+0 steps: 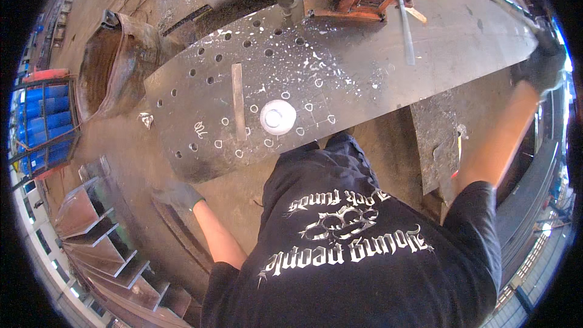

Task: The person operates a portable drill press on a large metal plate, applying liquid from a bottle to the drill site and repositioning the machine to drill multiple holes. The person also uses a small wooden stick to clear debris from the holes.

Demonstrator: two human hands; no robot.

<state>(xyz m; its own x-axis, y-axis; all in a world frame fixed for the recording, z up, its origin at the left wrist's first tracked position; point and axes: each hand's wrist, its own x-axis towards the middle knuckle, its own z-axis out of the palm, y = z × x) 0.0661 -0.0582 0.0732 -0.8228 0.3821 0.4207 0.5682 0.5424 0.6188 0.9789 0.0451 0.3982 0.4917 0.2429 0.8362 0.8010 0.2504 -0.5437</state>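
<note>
Right of the round white container, the drilled metal plate's near side lies open; a rod juts in from behind.

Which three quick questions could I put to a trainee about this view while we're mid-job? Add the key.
1. True or false: the left hand and the right hand both wear dark gloves.
2. What lies on the metal plate just left of the round white object?
3. Fill in the blank: the stacked drums at the picture's left are mostly ____.

Key: 1. True. 2. A narrow flat strip. 3. Blue.
</note>
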